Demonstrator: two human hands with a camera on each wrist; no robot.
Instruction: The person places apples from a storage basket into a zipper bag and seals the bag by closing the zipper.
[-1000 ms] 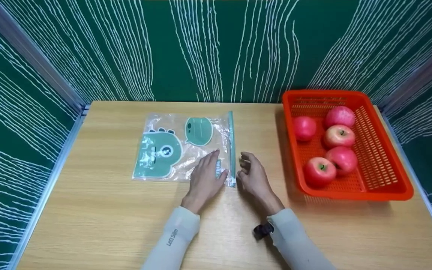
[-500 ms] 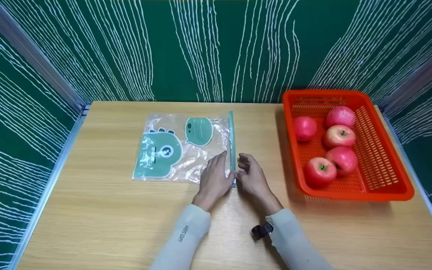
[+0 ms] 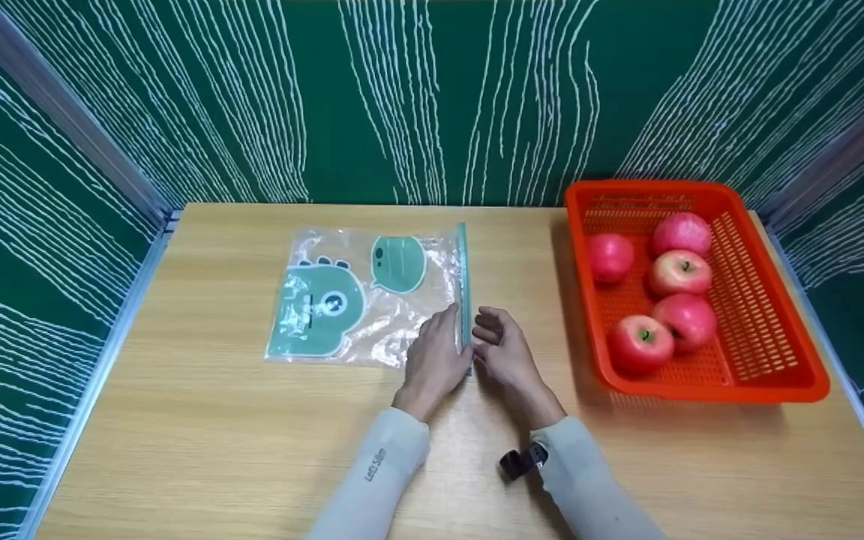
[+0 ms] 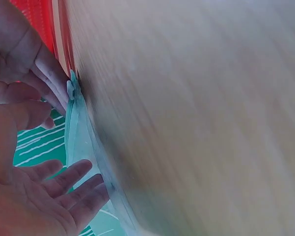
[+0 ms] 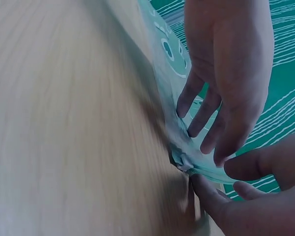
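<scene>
A clear zip bag (image 3: 394, 300) printed with green dinosaur shapes lies flat on the wooden table, its green zip strip (image 3: 464, 277) on the right side. My left hand (image 3: 436, 364) rests on the bag's near right part, fingers fairly straight, as the left wrist view also shows with the left hand (image 4: 49, 201). Just right of the strip's near end is my right hand (image 3: 507, 352), fingers loosely bent. In the right wrist view, a fingertip of the right hand (image 5: 265, 196) is at the small zip slider (image 5: 182, 161); its thumb stays apart from that finger.
An orange plastic basket (image 3: 769, 330) stands at the right of the table (image 3: 199, 420). Several red apples (image 3: 640, 343) lie inside it. Green walls with white wavy lines enclose the back and sides. A dark watch-like band (image 3: 523, 460) is at my right wrist.
My left hand has slid right across the bag, up to the zip strip, near the right hand. The right hand has barely moved. Bag and basket stay in place.
</scene>
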